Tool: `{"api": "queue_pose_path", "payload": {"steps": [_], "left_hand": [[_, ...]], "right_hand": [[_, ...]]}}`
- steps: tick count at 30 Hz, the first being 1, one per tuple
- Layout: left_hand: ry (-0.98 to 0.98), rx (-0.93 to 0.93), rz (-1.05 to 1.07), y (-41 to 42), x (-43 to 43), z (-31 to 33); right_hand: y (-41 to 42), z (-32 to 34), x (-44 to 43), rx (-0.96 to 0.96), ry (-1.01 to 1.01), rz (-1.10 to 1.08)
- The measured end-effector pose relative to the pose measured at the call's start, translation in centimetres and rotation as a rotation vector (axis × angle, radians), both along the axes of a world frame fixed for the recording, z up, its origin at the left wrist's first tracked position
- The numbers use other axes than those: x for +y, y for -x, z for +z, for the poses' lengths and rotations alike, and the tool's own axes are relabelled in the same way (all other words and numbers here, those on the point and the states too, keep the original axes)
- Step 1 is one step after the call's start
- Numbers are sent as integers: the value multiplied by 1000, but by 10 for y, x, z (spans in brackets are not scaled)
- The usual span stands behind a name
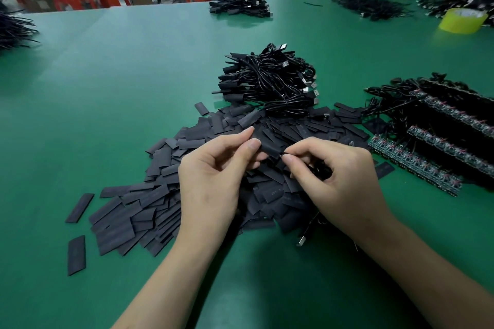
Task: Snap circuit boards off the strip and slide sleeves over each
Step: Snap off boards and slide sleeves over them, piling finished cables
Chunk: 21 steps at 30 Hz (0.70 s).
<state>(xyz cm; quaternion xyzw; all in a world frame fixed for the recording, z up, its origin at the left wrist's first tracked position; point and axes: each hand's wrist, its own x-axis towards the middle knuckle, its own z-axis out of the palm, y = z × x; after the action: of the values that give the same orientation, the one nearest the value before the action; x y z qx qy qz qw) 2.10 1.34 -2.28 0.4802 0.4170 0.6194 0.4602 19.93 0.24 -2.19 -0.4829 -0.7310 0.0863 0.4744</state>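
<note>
Left hand [211, 176] pinches a flat black sleeve [265, 145] between thumb and forefinger, above the sleeve pile [149, 203] on the worktop [107, 88]. Right hand [339, 181] pinches a small dark part [282, 153], likely the board end, at the sleeve's right mouth; sleeve axis runs left-right, so insertion goes leftward.

Green table [107, 88] bears a heap of black sleeves [139, 205], cable bundle [270, 80], board strips [427, 157], yellow tape roll [462, 20]

Even, soft overhead light leaves faint shadows beneath the forearms, while wide-angle bending and blur smear the far edges.
</note>
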Motion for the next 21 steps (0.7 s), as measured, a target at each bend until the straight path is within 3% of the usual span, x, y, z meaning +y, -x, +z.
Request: {"api": "queue_pose_path", "payload": {"steps": [11,18,21], "left_hand": [[-59,210,-11,3,1,-1],[-102,259,56,10,2,4],[-117,335,88,12,1,4]], "right_hand": [[-3,4,0,38,29,-49],[-22,26,3,283,171,-161],[-29,52,24,186,172,-241]]}}
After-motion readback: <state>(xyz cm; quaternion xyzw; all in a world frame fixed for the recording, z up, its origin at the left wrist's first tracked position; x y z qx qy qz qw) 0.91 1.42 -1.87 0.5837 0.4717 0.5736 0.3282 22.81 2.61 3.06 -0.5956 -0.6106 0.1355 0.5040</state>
